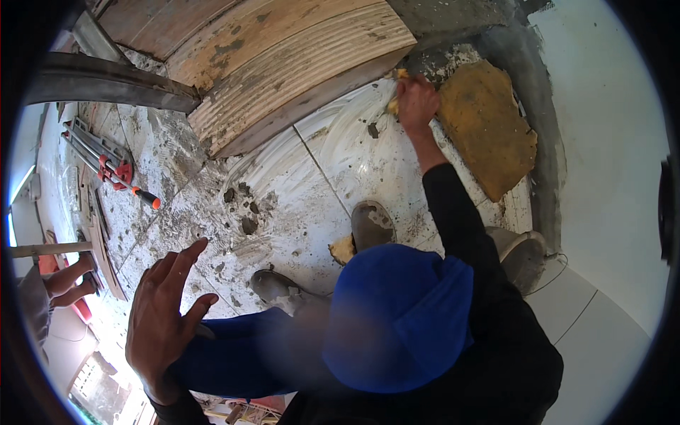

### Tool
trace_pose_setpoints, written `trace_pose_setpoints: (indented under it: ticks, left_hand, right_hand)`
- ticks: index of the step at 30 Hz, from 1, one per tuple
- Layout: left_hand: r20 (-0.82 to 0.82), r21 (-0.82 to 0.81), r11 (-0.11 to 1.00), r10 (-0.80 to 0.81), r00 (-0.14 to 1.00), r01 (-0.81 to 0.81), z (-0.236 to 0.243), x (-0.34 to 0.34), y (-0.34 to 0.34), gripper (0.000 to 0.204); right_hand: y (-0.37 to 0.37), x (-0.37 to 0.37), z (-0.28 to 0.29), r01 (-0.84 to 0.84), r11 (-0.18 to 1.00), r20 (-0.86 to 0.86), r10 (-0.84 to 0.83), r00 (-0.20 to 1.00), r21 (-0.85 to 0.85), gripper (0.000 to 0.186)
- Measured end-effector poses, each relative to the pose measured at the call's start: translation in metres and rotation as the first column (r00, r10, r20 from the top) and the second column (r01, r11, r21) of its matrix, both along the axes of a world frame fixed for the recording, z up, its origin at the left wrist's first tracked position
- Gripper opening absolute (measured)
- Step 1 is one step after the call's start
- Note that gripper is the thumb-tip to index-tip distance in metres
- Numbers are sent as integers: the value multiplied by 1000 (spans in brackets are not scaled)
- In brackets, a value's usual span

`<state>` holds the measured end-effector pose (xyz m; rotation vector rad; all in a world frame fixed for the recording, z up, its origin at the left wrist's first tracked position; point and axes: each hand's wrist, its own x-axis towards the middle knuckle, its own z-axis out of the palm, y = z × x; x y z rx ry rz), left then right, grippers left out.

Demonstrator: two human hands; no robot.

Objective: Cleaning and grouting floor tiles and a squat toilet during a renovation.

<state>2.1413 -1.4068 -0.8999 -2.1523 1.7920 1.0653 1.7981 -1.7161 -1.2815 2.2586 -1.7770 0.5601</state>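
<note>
My right hand [418, 105] is closed on a piece of yellow sponge [394, 107] against the dirty white tile floor [333, 159], just beside the foot of a ribbed, tan step [290, 88]. A large, ragged slab of yellow foam [487, 127] lies to the right of that hand. My left hand [166, 304] is raised above my blue-clad leg at lower left, fingers apart and holding nothing. My boots [372, 223] are below, with a small torn yellow foam scrap [342, 249] between them.
A tile cutter [113, 166] with an orange-tipped handle lies at left, below a dark beam [113, 81]. Another person's bare legs [67, 283] show at the far left, near wooden planks [106, 262]. A bucket [520, 258] stands by the white wall [609, 156] at right.
</note>
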Motion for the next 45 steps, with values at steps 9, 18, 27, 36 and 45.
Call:
trace_pose_setpoints:
  ticks: [9,18,27,36,45]
  left_hand:
    - [-4,119,980,162,987,-160,11,19,47,72]
    - [-11,-64,993,102,995,-103,-5,27,53,74]
    - [-4,91,971,224,975,-223,2,25,39,74]
    - [-42,56,986,158,987,-155,-24,36,17,72]
    - [-29,102,981,171,985,-167,-27,30,7,71]
  right_hand:
    - [8,14,2,64,998,76,-64,995,1,11]
    - [-91,-46,-4,173,985,-88,-172,981,8,25]
    - [37,16,6,34,992,103,-47,994,124,20]
    - [-69,-18,0,197,974,176,-215,961,113,24]
    - [-10,-1,13,180,960,154,-216,964,216,31]
